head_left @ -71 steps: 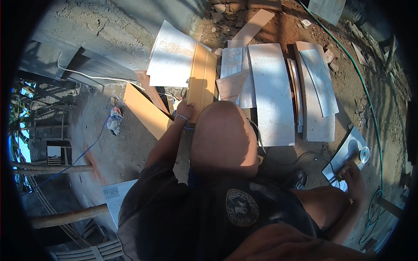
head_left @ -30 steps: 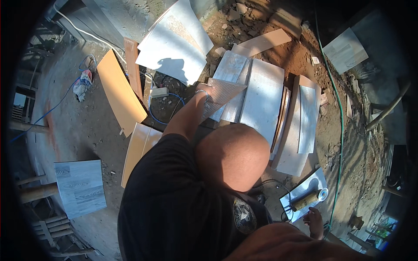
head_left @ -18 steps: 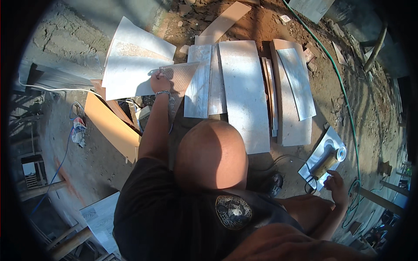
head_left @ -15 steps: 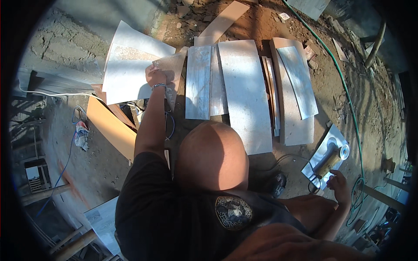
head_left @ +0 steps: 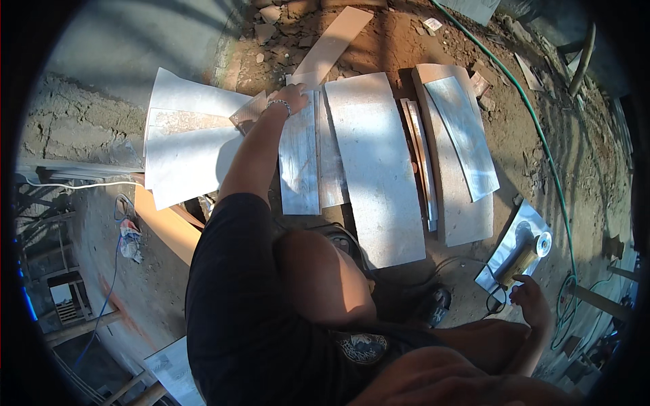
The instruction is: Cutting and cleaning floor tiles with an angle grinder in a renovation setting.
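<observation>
My left hand [head_left: 294, 98] reaches forward with its fingers closed over the top end of a narrow grey wood-look plank [head_left: 298, 169]. Just left of it, a brown ribbed panel [head_left: 246, 108] lies beside white fanned boards [head_left: 187, 155]. To the right are a wide pale board [head_left: 372, 176] and a thicker board [head_left: 457, 216] with a narrow sheet on top. At lower right my right hand [head_left: 527, 299] has its fingers apart and loosely bent, beside an angle grinder [head_left: 525, 257] resting on a shiny metal sheet [head_left: 489, 277].
An orange board [head_left: 162, 227] lies at the left near a crumpled cloth [head_left: 130, 240] and blue cord. A green hose [head_left: 542, 135] runs along the right over dirt [head_left: 440, 51]. A concrete wall [head_left: 135, 40] stands at upper left; poles [head_left: 602, 304] jut in from the edges.
My left hand has left the orange plank, held the brown ribbed panel over by the white boards, then moved right onto the grey plank. My right hand stays by the grinder.
</observation>
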A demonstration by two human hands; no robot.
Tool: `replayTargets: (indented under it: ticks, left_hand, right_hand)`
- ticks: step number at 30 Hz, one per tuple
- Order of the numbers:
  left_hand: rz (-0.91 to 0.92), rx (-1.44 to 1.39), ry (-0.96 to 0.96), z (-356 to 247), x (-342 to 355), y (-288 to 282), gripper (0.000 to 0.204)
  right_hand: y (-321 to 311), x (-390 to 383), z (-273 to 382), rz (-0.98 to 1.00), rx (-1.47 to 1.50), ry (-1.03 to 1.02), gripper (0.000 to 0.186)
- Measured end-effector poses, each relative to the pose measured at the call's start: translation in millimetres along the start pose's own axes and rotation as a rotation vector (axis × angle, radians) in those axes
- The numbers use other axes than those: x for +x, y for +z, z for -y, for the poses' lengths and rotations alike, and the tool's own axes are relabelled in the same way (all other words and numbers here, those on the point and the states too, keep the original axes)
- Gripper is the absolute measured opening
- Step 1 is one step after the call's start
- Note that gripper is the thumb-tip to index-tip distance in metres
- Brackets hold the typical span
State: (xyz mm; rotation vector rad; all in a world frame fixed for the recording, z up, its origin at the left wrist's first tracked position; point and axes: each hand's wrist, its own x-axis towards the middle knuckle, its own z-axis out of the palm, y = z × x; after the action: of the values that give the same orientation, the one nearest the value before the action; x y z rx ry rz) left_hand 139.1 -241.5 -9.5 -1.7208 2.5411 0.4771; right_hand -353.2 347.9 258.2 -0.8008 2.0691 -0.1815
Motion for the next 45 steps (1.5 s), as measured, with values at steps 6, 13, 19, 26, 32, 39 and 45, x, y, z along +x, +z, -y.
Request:
replayTargets:
  ticks: [6, 13, 19, 26, 32, 39, 45]
  left_hand:
    - [0.106, -0.119, -0.336, 32, 40, 29, 0.072]
    - [0.141, -0.088, -0.203, 42, 39, 7, 0.103]
    - [0.234, -0.203, -0.186, 43, 45, -30, 0.105]
    - [0.389, -0.042, 0.034, 3, -25, -121, 0.081]
    - [0.315, -0.038, 0.266, -81, -168, -196, 0.065]
    - [0.292, 0.003, 0.351, -144, -318, -193, 0.051]
    - [0.141, -0.036, 0.322, -120, -332, -197, 0.046]
  right_hand:
    - [-3, 30, 7, 0.035, 0.003, -0.046, 0.039]
    - [0, 58, 1, 0.079, -0.032, -0.003, 0.036]
    - [-4, 65, -1, 0.068, 0.028, 0.043, 0.036]
    - [-11, 53, -10, 0.025, 0.007, 0.042, 0.036]
    - [-9, 23, -10, -0.001, 0.047, -0.182, 0.039]
    - [0, -32, -18, -0.026, 0.039, -0.257, 0.039]
    - [6, -44, -26, -0.006, 0.029, -0.213, 0.036]
